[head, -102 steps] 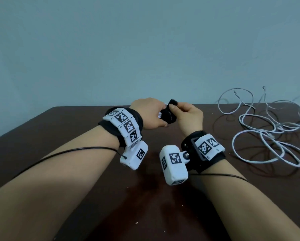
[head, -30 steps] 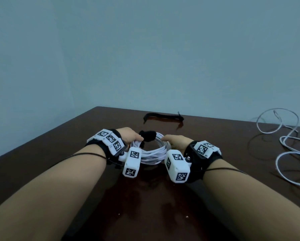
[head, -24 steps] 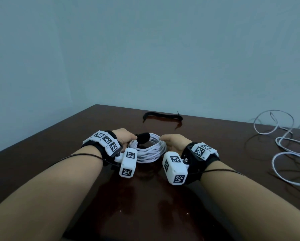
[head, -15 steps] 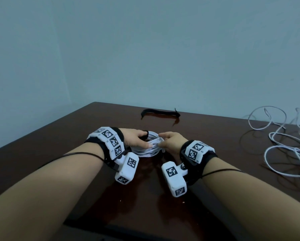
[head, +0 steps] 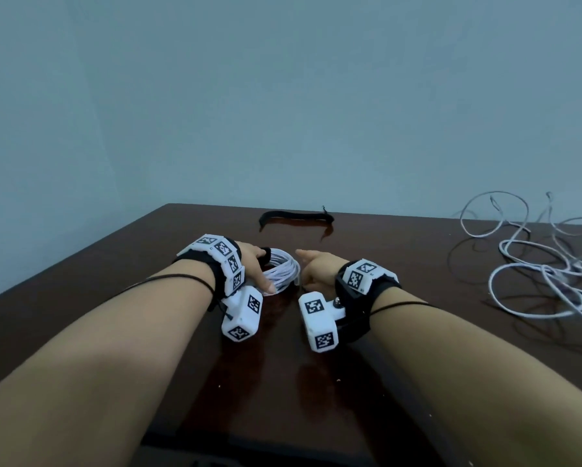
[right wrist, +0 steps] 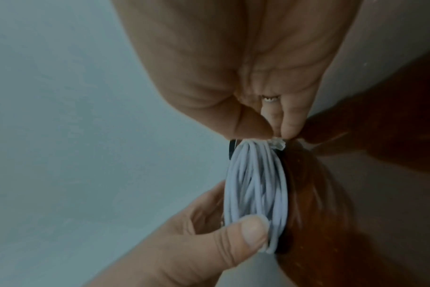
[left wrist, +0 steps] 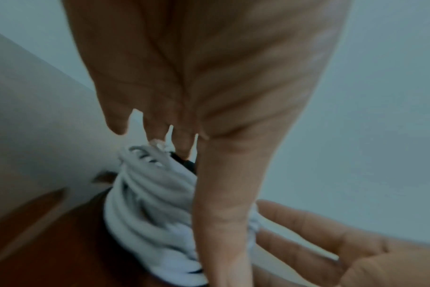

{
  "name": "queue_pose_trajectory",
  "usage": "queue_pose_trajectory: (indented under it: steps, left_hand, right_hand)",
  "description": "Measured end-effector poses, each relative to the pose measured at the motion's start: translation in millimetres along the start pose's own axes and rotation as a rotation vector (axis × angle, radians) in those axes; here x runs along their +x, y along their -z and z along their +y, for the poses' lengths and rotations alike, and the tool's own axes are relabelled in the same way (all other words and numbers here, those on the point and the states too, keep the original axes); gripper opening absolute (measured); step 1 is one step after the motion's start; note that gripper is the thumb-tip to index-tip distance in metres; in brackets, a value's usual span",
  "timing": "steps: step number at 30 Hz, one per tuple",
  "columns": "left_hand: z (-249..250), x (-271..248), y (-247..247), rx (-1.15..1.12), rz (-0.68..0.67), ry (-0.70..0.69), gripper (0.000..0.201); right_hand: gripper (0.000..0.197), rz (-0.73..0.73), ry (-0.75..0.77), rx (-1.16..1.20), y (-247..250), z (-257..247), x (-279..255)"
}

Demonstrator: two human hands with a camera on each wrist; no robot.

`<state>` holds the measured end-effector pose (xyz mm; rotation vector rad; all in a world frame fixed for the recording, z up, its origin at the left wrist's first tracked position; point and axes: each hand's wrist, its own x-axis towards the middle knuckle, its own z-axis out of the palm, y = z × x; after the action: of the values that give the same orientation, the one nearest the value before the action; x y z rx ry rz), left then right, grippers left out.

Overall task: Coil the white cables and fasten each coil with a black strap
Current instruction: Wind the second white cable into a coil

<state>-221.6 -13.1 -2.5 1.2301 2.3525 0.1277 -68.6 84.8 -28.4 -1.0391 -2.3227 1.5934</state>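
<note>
A coil of white cable lies flat on the dark wooden table, bound by a black strap on its left far side. My left hand holds the coil's left side, thumb on the strands and fingers behind them. My right hand is just right of the coil with its fingers relaxed; its fingertips reach the coil's edge by a cable plug. A second black strap lies loose near the table's far edge.
Loose white cables sprawl in loops over the right part of the table. A pale blue-grey wall stands right behind the table's far edge. The table's left edge runs diagonally past my left forearm.
The coil has come down flat onto the table. My right hand has loosened and drawn slightly right off the coil. My left hand still holds it.
</note>
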Motion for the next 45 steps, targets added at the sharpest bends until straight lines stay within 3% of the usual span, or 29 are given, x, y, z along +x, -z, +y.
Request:
queue_pose_trajectory:
  steps: [3, 6, 9, 13, 17, 23, 25, 27, 29, 31, 34, 35, 41, 45]
  left_hand:
    - [21, -7, 6, 0.048, 0.001, -0.045, 0.116]
    - [55, -16, 6, 0.143, 0.047, -0.108, 0.102]
    - [116, -24, -4, 0.234, 0.074, -0.230, 0.087]
    - [183, -26, -23, 0.283, 0.054, -0.349, 0.082]
    - [248, -25, -49, 0.274, 0.005, -0.452, 0.072]
    - [325, -18, -95, 0.135, -0.038, -0.626, 0.052]
    - [342, -12, -112, 0.072, -0.093, -0.647, 0.054]
    - [354, -4, -131, -0.050, -0.212, -0.639, 0.058]
    - [360, 3, -148, -0.197, -0.323, -0.603, 0.057]
    - [361, 4, -156, -0.288, -0.352, -0.563, 0.048]
    - [357, 6, -149, -0.350, -0.286, -0.556, 0.011]
    - [354, 7, -143, -0.344, -0.259, -0.560, 0.009]
    - [318, 24, -110, -0.431, 0.073, -0.540, 0.023]
    - [293, 32, -91, -0.543, 0.272, -0.502, 0.027]
  right_hand:
    - [0.071, 0.085, 0.042, 0.061, 10, 0, -13]
    - [0.053, 0.107, 0.068, 0.209, 22, 5, -24]
    - [0.041, 0.220, 0.059, 0.288, 60, 24, -45]
    - [0.035, 0.368, 0.017, 0.291, 109, 52, -80]
    - [0.022, 0.554, -0.063, 0.224, 158, 82, -125]
    - [0.013, 0.991, -0.137, -0.123, 227, 140, -167]
    - [0.031, 0.928, -0.240, -0.232, 241, 159, -176]
    - [0.042, 0.692, -0.366, -0.444, 249, 172, -185]
    - [0.036, 0.544, -0.369, -0.516, 246, 177, -192]
    - [0.028, 0.522, -0.275, -0.433, 240, 180, -196]
    - [0.021, 0.484, -0.214, -0.307, 234, 177, -195]
    - [0.020, 0.456, -0.227, -0.286, 233, 174, -194]
    - [0.011, 0.433, -0.221, -0.323, 225, 167, -186]
    - [0.022, 0.444, -0.070, -0.409, 209, 146, -168]
